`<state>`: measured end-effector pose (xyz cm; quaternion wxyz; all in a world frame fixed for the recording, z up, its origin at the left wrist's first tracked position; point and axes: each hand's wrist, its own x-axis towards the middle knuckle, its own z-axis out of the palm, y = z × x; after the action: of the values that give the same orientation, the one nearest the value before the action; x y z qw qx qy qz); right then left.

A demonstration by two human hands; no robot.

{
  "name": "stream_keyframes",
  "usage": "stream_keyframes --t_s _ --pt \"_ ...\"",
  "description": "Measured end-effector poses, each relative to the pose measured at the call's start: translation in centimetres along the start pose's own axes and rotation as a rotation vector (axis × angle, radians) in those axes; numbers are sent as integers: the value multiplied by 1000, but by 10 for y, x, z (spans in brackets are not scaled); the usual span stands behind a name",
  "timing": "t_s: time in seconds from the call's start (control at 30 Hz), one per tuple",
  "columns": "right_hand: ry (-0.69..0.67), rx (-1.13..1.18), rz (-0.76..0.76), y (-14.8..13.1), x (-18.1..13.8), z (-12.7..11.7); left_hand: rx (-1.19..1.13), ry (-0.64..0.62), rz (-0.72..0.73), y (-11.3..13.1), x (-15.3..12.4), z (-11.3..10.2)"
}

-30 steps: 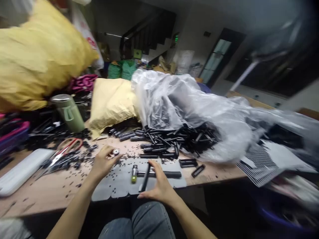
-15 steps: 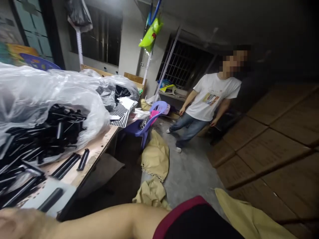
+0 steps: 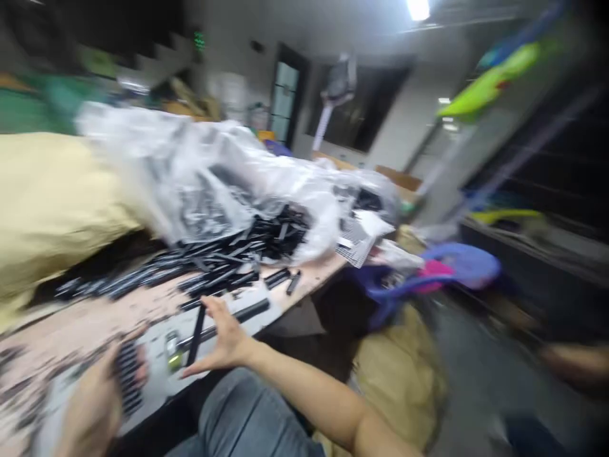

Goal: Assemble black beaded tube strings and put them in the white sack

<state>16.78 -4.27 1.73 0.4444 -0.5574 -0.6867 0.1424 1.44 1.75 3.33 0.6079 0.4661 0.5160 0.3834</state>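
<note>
1. The right hand [image 3: 229,341] has its thumb and forefinger spread wide, spanning a black bar [image 3: 196,336] held between the tips, thumb at the near end and forefinger at the far end.
2. The left hand [image 3: 92,397] has its fingers curled in on a dark studded piece [image 3: 128,376]; blur hides the exact grip.
3. Beneath the right fingers lies a hammer [image 3: 251,311], its yellow-green end just left of the bar and its black handle running out to the right past the knuckles. Whether bar and hammer touch, I cannot tell.
4. Under both sets of fingers is a pale mat [image 3: 158,336] on the tabletop [image 3: 309,274].
5. Just beyond the right fingertips sits a heap of black pieces [image 3: 223,257], with clear plastic sheeting [image 3: 247,165] behind and over part of it.
6. Beyond the left fingers, well apart, bulges a pale yellow sack [image 3: 57,203].
7. Far to the right of the right fingers stands a purple chair [image 3: 476,263].
</note>
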Motion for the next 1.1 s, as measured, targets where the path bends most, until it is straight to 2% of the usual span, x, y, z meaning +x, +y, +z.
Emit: stream_keyframes --t_s 0.03,0.1,0.23,0.33,0.47,0.63,0.83,0.9,1.03,1.1 --pt "-96 75 -61 -3 5 1 -111 -1 -63 3 -7 -13" --pt "-269 171 -146 -15 18 2 -335 -61 -133 6 -18 -23" --pt "-458 225 -269 -41 35 10 -466 -18 -124 7 -23 -20" --pt "-492 194 -301 -47 36 22 -504 -1 -109 5 -26 -19" --pt "-486 155 -240 -43 33 31 -468 37 -88 5 -29 -19" --pt "-555 168 -144 -45 32 29 -424 46 -162 7 -28 -16" --pt "-510 184 -83 -42 27 38 -334 25 -212 3 -25 -20" --pt "-486 158 -77 -39 23 48 -197 42 -124 -6 -26 -23" --pt "-370 30 -98 -32 17 69 414 200 354 -33 -30 -28" --pt "-367 -71 -126 -26 15 67 709 242 521 -48 -29 -33"
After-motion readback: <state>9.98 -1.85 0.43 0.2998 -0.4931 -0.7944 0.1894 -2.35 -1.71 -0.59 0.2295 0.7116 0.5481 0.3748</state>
